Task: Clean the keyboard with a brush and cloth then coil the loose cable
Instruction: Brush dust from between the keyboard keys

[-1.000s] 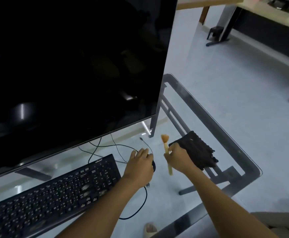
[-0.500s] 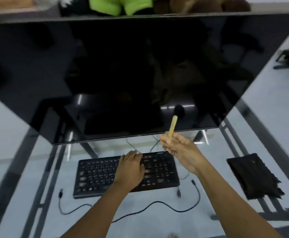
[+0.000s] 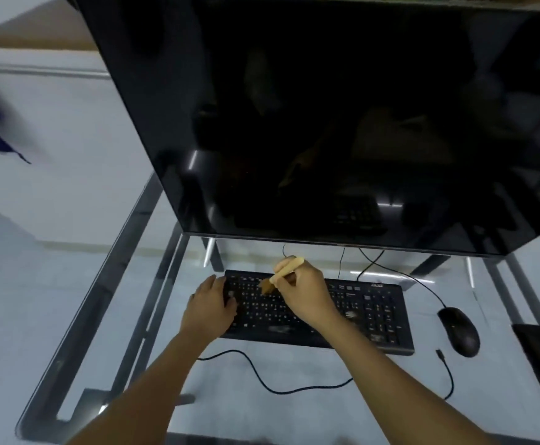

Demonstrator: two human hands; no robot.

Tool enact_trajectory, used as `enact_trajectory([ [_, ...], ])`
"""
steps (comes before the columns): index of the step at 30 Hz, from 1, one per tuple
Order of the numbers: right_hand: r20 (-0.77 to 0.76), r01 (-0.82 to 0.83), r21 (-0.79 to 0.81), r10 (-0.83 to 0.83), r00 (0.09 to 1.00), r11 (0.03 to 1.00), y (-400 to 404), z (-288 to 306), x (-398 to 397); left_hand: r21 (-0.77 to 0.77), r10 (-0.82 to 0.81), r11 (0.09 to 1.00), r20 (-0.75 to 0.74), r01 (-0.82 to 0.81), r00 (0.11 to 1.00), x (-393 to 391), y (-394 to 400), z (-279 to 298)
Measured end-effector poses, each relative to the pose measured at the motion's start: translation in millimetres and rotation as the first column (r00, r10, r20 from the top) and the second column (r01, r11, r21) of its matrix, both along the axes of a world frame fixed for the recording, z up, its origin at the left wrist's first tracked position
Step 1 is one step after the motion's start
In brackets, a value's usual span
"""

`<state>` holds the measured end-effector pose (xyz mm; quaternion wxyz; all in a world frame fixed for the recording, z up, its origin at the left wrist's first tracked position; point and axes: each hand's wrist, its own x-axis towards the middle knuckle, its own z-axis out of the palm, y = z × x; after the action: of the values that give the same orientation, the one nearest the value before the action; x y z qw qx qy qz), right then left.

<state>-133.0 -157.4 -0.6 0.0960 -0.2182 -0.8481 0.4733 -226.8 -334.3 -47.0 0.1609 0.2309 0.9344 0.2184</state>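
The loose cable [image 3: 262, 382] lies on the glass table [image 3: 69, 316] just before the keyboard [image 3: 368, 311]. The left hand [image 3: 209, 308], fingers spread, presses the keyboard's left end; the right hand's [image 3: 307, 298] grip pinches the brush [image 3: 283, 273], bristles now down on its keys instead of raised.

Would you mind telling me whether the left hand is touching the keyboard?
Touching. The head view shows the left hand lying flat over the left end of the keyboard, its fingers overlapping the keys with no gap visible.
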Motion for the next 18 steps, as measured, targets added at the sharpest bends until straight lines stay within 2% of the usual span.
enact_trajectory([
  [5, 0.072, -0.113, 0.069, 0.108, 0.992, 0.991, -17.7, -15.8, -12.2, 0.205, -0.044, 0.978, 0.078, 0.027, 0.996, 4.8, -5.1, -7.4],
  [8, 0.004, -0.009, 0.211, 0.009, 1.0, 0.977, -12.1, -20.1, -18.5, 0.277, -0.051, 0.961, 0.091, 0.024, 0.995, 9.7, -9.5, -13.2],
  [10, -0.044, 0.058, 0.173, -0.051, 0.998, 0.983, -8.4, -17.3, -23.2, 0.308, -0.046, 0.951, 0.109, 0.01, 0.993, 13.6, -14.1, -19.3],
  [12, 0.03, -0.042, 0.115, 0.039, 0.999, 0.993, -10.6, -13.1, -26.2, 0.331, -0.061, 0.943, 0.085, 0.029, 0.995, 19.1, -17.7, -21.9],
  [14, 0.09, -0.162, 0.178, 0.148, 0.985, 0.97, -15.5, -13.7, -29.6, 0.355, -0.06, 0.934, 0.076, 0.029, 0.995, 22.3, -20.1, -22.0],
  [16, 0.017, -0.094, 0.287, 0.093, 0.996, 0.953, -16.1, -10.9, -37.6, 0.371, -0.061, 0.928, 0.078, 0.028, 0.995, 21.6, -20.9, -21.5],
  [18, -0.056, -0.039, 0.311, 0.059, 0.997, 0.949, -19.7, -7.5, -47.5, 0.379, -0.079, 0.925, 0.085, 0.041, 0.993, 17.5, -21.6, -21.6],
])
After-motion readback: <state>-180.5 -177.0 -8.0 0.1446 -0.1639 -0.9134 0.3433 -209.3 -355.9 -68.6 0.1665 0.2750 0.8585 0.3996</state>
